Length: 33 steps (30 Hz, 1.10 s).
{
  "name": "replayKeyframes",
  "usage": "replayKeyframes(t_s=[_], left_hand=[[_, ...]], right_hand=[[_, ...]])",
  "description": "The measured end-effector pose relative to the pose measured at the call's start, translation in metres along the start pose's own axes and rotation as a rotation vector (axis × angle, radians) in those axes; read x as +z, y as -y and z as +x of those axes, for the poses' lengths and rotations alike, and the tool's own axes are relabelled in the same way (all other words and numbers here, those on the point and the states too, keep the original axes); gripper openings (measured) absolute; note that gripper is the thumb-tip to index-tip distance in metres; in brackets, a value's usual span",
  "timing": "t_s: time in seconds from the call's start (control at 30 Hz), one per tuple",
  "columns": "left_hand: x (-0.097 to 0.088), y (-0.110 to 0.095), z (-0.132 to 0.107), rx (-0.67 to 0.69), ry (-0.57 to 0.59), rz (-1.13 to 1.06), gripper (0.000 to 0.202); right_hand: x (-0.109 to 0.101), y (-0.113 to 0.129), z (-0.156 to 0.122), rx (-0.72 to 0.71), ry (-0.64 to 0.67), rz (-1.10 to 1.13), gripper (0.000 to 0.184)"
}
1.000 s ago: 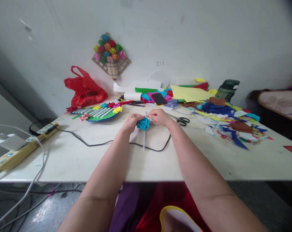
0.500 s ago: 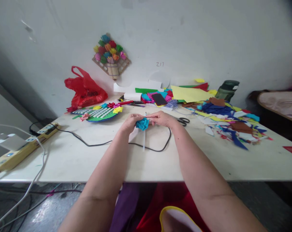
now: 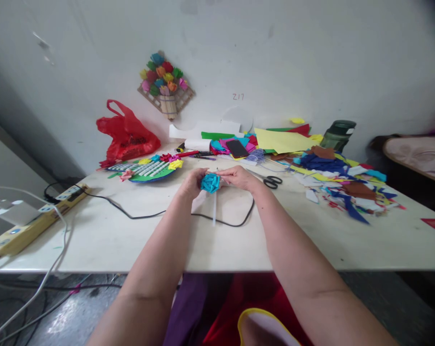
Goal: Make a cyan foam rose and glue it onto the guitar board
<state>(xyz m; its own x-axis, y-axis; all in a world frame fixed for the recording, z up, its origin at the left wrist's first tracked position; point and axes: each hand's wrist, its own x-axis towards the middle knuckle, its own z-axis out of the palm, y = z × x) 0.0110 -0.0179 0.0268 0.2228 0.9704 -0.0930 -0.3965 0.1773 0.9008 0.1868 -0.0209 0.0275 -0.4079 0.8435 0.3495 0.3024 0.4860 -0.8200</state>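
A bright blue flower of folded crepe paper (image 3: pixel 210 182) is held just above the table, between my two hands. My left hand (image 3: pixel 193 183) is closed on its left side. The thumb and fingers of my right hand (image 3: pixel 238 177) pinch together at its upper right edge; exactly what part they grip is hidden. Below the flower, a whitish translucent stick (image 3: pixel 214 211) points toward the table's front. A black cord (image 3: pixel 235 224) loops beneath my hands. Black-handled scissors (image 3: pixel 272 181) lie to the right of my right hand.
Left of my hands sits a green decorated disc (image 3: pixel 154 174) with paper flowers. A power strip (image 3: pixel 33 221) lies at the left edge. Paper scraps (image 3: pixel 347 178) cover the right side. A phone (image 3: pixel 236 148), yellow sheet (image 3: pixel 284 141), red bag (image 3: pixel 129 132) and green bottle (image 3: pixel 337 135) stand farther back.
The blue flower has tilted and shifted slightly left and up, showing more of its petals. My right hand has moved a little, uncovering more of the scissors.
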Motion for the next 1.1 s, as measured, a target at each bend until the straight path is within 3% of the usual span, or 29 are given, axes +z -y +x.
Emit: replayKeyframes(t_s=[0.17, 0.43, 0.77, 1.1], left_hand=[[-0.001, -0.002, -0.001, -0.050, -0.008, -0.067, 0.014], [-0.003, -0.001, 0.001, -0.075, -0.004, -0.082, 0.016], [-0.006, 0.002, 0.005, -0.041, -0.061, -0.044, 0.011], [-0.010, 0.003, 0.007, -0.015, -0.017, -0.073, 0.015]], right_hand=[[0.001, -0.004, 0.003, -0.089, -0.036, -0.022, 0.033], [0.002, -0.007, 0.004, -0.117, -0.078, -0.055, 0.032], [0.007, -0.011, 0.006, -0.079, -0.111, -0.068, 0.031], [0.011, -0.007, 0.006, -0.058, -0.105, 0.051, 0.034]])
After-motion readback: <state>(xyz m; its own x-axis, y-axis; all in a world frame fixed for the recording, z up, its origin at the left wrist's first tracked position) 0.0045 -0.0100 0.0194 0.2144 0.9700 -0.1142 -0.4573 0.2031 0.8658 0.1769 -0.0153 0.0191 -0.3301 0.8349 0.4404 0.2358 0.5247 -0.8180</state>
